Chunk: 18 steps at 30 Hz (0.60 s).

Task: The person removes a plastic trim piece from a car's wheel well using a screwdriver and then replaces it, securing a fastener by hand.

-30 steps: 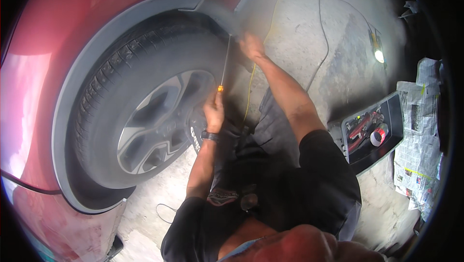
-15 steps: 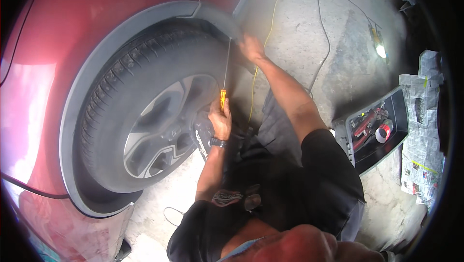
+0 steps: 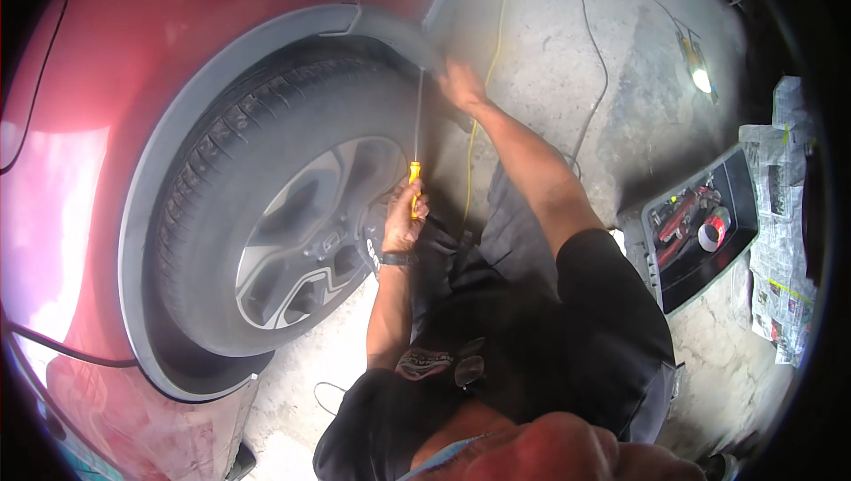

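Observation:
My left hand (image 3: 403, 226), with a dark watch on its wrist, grips the yellow handle of a long screwdriver (image 3: 413, 181). The thin shaft points up to the lower edge of the grey wheel arch trim (image 3: 222, 55) of a red car (image 3: 133, 29). My right hand (image 3: 461, 86) presses on the end of that trim, just right of the screwdriver tip, fingers curled over its edge. The black tyre (image 3: 257, 126) with its silver alloy wheel (image 3: 306, 246) fills the arch to the left of both hands.
An open black tool tray (image 3: 700, 228) with red tools and a tape roll lies on the concrete at right, newspapers (image 3: 784, 215) beyond it. A lit work lamp (image 3: 700, 78) and its black cable (image 3: 594, 38) lie at upper right. A yellow cable (image 3: 483, 100) runs past my right arm.
My left hand has shifted slightly right and down with the screwdriver, whose tip stays at the arch trim. My right hand stays on the trim end.

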Each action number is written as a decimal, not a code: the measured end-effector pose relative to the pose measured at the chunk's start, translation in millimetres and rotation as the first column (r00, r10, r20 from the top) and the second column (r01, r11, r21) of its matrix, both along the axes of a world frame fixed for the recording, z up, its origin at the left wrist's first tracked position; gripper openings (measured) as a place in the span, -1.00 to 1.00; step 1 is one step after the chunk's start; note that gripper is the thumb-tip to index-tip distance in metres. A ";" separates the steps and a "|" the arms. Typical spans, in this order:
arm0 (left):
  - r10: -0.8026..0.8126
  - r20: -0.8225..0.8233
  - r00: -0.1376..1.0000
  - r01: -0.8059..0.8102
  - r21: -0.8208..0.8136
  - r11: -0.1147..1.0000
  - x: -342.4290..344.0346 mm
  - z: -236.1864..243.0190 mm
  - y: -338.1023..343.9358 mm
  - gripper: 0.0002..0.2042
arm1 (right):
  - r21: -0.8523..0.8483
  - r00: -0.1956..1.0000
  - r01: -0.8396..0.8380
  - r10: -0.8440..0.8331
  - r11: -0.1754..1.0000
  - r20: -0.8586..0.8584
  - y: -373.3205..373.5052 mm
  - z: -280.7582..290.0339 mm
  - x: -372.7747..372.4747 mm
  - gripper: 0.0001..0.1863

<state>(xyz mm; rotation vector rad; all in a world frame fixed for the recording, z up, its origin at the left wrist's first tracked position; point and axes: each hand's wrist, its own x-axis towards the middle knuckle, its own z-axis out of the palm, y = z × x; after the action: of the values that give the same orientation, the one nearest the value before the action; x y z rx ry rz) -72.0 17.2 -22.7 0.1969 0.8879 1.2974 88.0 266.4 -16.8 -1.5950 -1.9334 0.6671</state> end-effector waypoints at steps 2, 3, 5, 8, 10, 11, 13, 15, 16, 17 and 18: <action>0.135 -0.441 0.887 -0.088 0.124 0.988 19.1 -4.1 0.1 -0.83 | -0.009 1.000 0.017 -0.017 1.000 -0.015 2.3 -5.6 3.2 -0.56; 0.217 -0.627 0.748 -0.111 0.204 0.973 26.4 -3.3 -0.8 -0.84 | -0.009 0.999 0.020 -0.020 1.000 -0.029 2.0 -4.7 3.0 -0.56; 0.252 -0.823 0.508 -0.161 0.196 0.967 35.0 -0.1 -2.1 -0.82 | -0.014 0.999 0.000 -0.001 1.000 -0.045 1.2 -3.2 5.5 -0.57; 0.352 -0.929 0.112 -0.104 0.341 0.934 35.2 -15.5 -5.3 -0.71 | -0.009 0.998 -0.016 0.016 1.000 -0.055 -6.5 8.6 3.7 -0.57; 0.316 -0.931 0.185 -0.147 0.291 0.945 36.5 -18.6 -1.5 -0.73 | -0.007 0.999 -0.015 0.015 1.000 -0.050 -10.9 13.8 5.7 -0.57; 0.298 -0.928 0.222 -0.168 0.264 0.950 35.5 -19.8 0.8 -0.74 | -0.007 0.999 -0.012 0.011 1.000 -0.048 -12.1 15.3 5.8 -0.57; 0.093 -0.387 0.917 -0.092 0.021 0.996 15.0 -16.8 4.7 -0.75 | 0.004 0.998 -0.010 0.010 1.000 -0.054 -12.4 12.3 5.9 -0.57; -0.192 0.552 0.812 0.246 -0.025 0.969 -20.7 -4.3 13.4 -0.75 | 0.029 0.998 -0.014 0.016 0.999 -0.060 -10.7 8.9 4.9 -0.57; -0.162 0.662 0.732 0.273 -0.067 0.960 -23.0 -0.7 18.5 -0.71 | 0.022 0.998 -0.010 0.011 1.000 -0.058 -10.7 9.4 4.8 -0.57; -0.141 0.586 0.798 0.240 -0.094 0.966 -22.7 1.9 16.8 -0.70 | 0.014 0.998 -0.006 0.006 1.000 -0.056 -10.5 10.1 4.8 -0.57; -0.118 0.504 0.856 0.204 -0.118 0.972 -20.7 4.0 12.0 -0.70 | 0.007 0.998 -0.002 0.002 1.000 -0.055 -10.5 11.0 4.1 -0.57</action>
<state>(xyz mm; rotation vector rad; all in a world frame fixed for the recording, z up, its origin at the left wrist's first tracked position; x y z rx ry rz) -92.7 29.2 -18.7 -0.1895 0.5198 1.0378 92.1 256.0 -5.8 -1.5549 -1.8955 0.6974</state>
